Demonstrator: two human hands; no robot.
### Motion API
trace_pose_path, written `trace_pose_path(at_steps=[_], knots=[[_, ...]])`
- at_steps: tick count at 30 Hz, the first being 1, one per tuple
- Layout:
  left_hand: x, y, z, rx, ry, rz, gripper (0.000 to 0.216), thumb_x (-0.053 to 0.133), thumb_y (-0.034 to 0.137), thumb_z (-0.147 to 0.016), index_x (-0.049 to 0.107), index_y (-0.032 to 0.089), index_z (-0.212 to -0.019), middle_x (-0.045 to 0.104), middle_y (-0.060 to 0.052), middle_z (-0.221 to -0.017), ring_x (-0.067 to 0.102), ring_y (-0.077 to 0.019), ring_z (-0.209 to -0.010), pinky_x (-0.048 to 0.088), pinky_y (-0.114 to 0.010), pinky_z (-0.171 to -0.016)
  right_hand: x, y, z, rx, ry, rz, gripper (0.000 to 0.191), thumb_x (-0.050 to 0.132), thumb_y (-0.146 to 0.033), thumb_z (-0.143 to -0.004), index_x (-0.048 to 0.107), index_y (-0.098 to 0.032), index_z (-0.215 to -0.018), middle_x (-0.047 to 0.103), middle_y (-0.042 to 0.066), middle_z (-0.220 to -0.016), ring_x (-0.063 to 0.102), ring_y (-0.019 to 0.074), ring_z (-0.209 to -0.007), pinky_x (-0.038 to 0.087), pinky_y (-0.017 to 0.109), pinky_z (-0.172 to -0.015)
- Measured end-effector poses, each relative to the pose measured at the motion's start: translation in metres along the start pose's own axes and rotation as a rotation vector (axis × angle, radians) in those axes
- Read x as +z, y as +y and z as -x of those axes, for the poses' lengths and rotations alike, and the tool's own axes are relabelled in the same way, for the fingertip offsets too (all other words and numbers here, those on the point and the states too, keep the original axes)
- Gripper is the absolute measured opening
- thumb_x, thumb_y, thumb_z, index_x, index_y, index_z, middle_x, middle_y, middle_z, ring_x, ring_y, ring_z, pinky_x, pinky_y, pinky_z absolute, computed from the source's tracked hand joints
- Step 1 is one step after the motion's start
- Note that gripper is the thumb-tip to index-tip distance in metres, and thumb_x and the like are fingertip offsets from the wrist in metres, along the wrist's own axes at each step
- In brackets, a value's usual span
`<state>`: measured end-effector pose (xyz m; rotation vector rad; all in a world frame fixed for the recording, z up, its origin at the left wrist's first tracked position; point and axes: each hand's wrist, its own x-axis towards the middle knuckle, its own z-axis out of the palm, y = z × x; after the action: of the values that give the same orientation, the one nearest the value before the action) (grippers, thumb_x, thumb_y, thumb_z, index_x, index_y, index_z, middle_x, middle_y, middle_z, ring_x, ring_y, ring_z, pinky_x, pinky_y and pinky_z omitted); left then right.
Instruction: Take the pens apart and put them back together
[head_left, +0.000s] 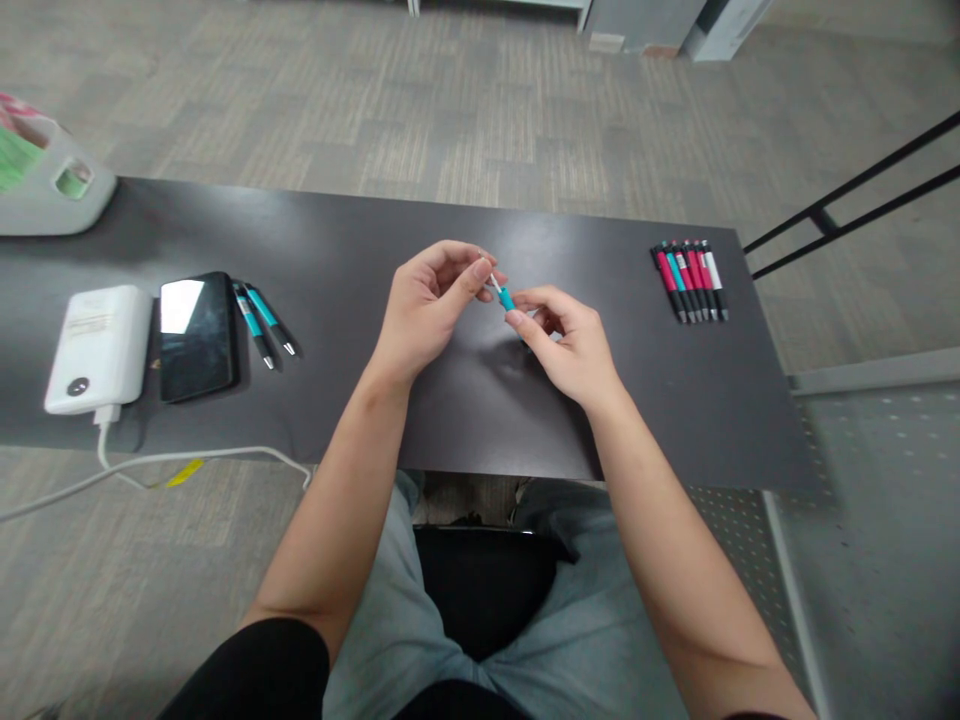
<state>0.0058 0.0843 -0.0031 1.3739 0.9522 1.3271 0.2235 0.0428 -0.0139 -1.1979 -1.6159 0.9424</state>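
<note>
1. While the left hand [429,300] pinches a slim white pen part [494,282], the right hand [568,345] grips the teal pen barrel [506,299] meeting it, above the dark table's [334,250] middle.
2. Left: two teal-and-black pens [250,318] beside a black smartphone [196,345]; white power bank [101,345], cable [225,453] attached, farther left.
3. Right, toward the far edge: row of red, teal and white pens [692,275].

Dark desktop [337,260]: open lane between left hand [421,312] and two teal pens [269,320]; obstacles leftward: smartphone [196,345], power bank [99,345], pale basket [34,208]. Right side: pen row [691,280].
</note>
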Motion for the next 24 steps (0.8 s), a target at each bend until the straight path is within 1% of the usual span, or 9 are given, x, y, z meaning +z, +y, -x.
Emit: trace_pose_path(at_steps=[5, 8, 12, 14, 16, 19, 22, 24], knots=[[0.0008, 0.0004, 0.0021, 0.064, 0.043, -0.041, 0.048, 0.105, 0.067, -0.102, 0.077, 0.028, -0.102, 0.089, -0.004, -0.104, 0.090, -0.0237, -0.097, 0.075, -0.039, -0.090, 0.0005, -0.0029, 0.0013, -0.030, -0.028, -0.016, 0.026, 0.097, -0.068, -0.104, 0.091, -0.043, -0.107, 0.091, 0.002, -0.113, 0.071, 0.0268, -0.079, 0.062, 0.050, -0.078], [0.0024, 0.0011, 0.0041, 0.095, 0.077, -0.077, 0.047, 0.104, 0.067, -0.102, 0.077, 0.029, -0.103, 0.089, -0.004, -0.107, 0.090, -0.0240, -0.101, 0.075, -0.039, -0.094, 0.0010, -0.0051, 0.0023, -0.006, -0.038, -0.024, 0.031, 0.097, -0.072, -0.102, 0.090, -0.043, -0.108, 0.091, 0.002, -0.110, 0.068, 0.0262, -0.076, 0.060, 0.049, -0.076], [0.0042, 0.0013, 0.0056, 0.137, 0.085, -0.080, 0.041, 0.099, 0.064, -0.107, 0.077, 0.030, -0.106, 0.089, -0.004, -0.109, 0.090, -0.0231, -0.100, 0.074, -0.039, -0.094, 0.0006, -0.0068, 0.0027, 0.010, -0.042, -0.043, 0.039, 0.100, -0.079, -0.097, 0.091, -0.043, -0.108, 0.091, 0.001, -0.106, 0.066, 0.0263, -0.074, 0.059, 0.049, -0.076], [0.0049, 0.0013, 0.0057, 0.138, 0.090, -0.084, 0.040, 0.098, 0.064, -0.109, 0.076, 0.030, -0.108, 0.089, -0.003, -0.106, 0.089, -0.0222, -0.096, 0.074, -0.039, -0.093, 0.0004, -0.0070, 0.0025, 0.005, -0.047, -0.056, 0.040, 0.100, -0.080, -0.096, 0.091, -0.043, -0.108, 0.091, 0.001, -0.105, 0.065, 0.0263, -0.074, 0.059, 0.049, -0.076], [0.0053, 0.0013, 0.0056, 0.128, 0.092, -0.087, 0.041, 0.096, 0.066, -0.110, 0.075, 0.031, -0.109, 0.089, -0.002, -0.100, 0.088, -0.0217, -0.092, 0.073, -0.039, -0.092, 0.0004, -0.0067, 0.0024, 0.005, -0.052, -0.047, 0.042, 0.097, -0.083, -0.098, 0.090, -0.043, -0.108, 0.091, 0.001, -0.104, 0.065, 0.0265, -0.075, 0.059, 0.049, -0.078], [0.0048, 0.0011, 0.0051, 0.110, 0.059, -0.073, 0.044, 0.098, 0.068, -0.109, 0.073, 0.032, -0.108, 0.087, -0.001, -0.092, 0.087, -0.0220, -0.088, 0.073, -0.039, -0.089, 0.0009, -0.0056, 0.0021, 0.017, -0.057, -0.029, 0.046, 0.092, -0.087, -0.100, 0.090, -0.043, -0.107, 0.090, 0.002, -0.101, 0.067, 0.0273, -0.075, 0.060, 0.050, -0.078], [0.0040, 0.0003, 0.0049, 0.083, 0.025, -0.060, 0.045, 0.099, 0.068, -0.107, 0.073, 0.031, -0.107, 0.085, -0.001, -0.089, 0.087, -0.0223, -0.088, 0.072, -0.038, -0.086, 0.0012, -0.0046, 0.0014, 0.026, -0.062, -0.039, 0.045, 0.093, -0.087, -0.098, 0.090, -0.043, -0.108, 0.089, 0.002, -0.100, 0.067, 0.0275, -0.074, 0.058, 0.049, -0.075], [0.0041, -0.0008, 0.0048, 0.075, 0.026, -0.059, 0.045, 0.100, 0.068, -0.107, 0.074, 0.030, -0.107, 0.086, -0.001, -0.092, 0.088, -0.0224, -0.091, 0.071, -0.038, -0.087, 0.0013, -0.0045, 0.0010, 0.030, -0.065, -0.044, 0.045, 0.095, -0.086, -0.098, 0.090, -0.043, -0.109, 0.089, 0.002, -0.099, 0.069, 0.0277, -0.075, 0.058, 0.048, -0.074]])
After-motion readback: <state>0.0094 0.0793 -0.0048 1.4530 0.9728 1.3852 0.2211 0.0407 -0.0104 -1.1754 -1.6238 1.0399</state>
